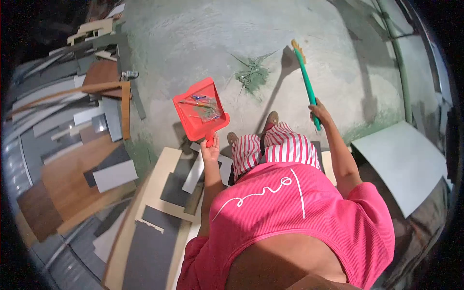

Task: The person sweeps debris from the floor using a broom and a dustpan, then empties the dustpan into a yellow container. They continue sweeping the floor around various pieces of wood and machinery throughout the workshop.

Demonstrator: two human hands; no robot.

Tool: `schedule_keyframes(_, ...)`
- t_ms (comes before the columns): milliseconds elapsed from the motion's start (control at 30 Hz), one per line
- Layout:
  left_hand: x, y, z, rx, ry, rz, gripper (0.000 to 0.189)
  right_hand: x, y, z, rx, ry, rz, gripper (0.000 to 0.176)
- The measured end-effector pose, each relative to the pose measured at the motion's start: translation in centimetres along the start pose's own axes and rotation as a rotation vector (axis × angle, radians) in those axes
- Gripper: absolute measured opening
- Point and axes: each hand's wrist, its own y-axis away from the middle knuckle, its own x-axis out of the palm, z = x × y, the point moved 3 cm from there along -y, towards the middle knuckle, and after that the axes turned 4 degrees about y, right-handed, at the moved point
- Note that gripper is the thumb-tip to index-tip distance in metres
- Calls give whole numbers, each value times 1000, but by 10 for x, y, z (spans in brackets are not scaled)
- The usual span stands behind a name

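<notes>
My left hand (210, 151) is closed round the short handle of a red dustpan (185, 115), which is raised in front of me. Inside the pan lie clear plastic scraps, thin sticks and some dusty debris. On the right, my right hand (320, 112) grips a green-handled brush (306, 77) near the handle's lower end; its yellowish bristles point away from me. Between the two tools, a pile of green-grey debris (252, 76) with thin strips sticking out lies on the concrete floor (193, 48).
Stacked boards and offcuts (77, 169) fill the left side. A small can (130, 75) lies beside them. Cut panels (150, 241) are close at my lower left. A large pale sheet (403, 162) leans at the right. My shoes (273, 117) are on the floor.
</notes>
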Motion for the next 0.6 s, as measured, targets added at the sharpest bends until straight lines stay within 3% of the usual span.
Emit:
schedule_keyframes(167, -30, 21, 10, 72, 84, -1, 37, 13, -85, 62, -40, 120, 73, 29)
schedule_keyframes(267, -56, 36, 13, 101, 122, -40, 36, 32, -109, 72, -130, 69, 226, 30)
schedule_keyframes(333, -70, 41, 14, 113, 146, -55, 35, 48, -117, 79, -58, 387, 193, 28)
schedule_keyframes(400, -82, 48, 20, 189, 264, -158, 32, 52, -107, 76, -121, 632, 295, 27)
schedule_keyframes(433, -107, 32, 20, 199, 202, -13, 29, 47, -100, 70, -135, 648, 331, 28)
schedule_keyframes(467, -128, 27, 18, 202, 210, -20, 29, 42, -89, 66, -146, 666, 368, 30)
schedule_keyframes(533, -151, 28, 19, 141, 102, 342, 27, 23, -71, 49, -104, 579, 451, 40)
schedule_keyframes(567, -164, 28, 21, 156, 170, 158, 26, 15, -52, 51, -81, 583, 465, 47)
schedule_keyframes(600, -163, 31, 24, 154, 177, 152, 26, 4, -29, 58, -55, 586, 479, 55)
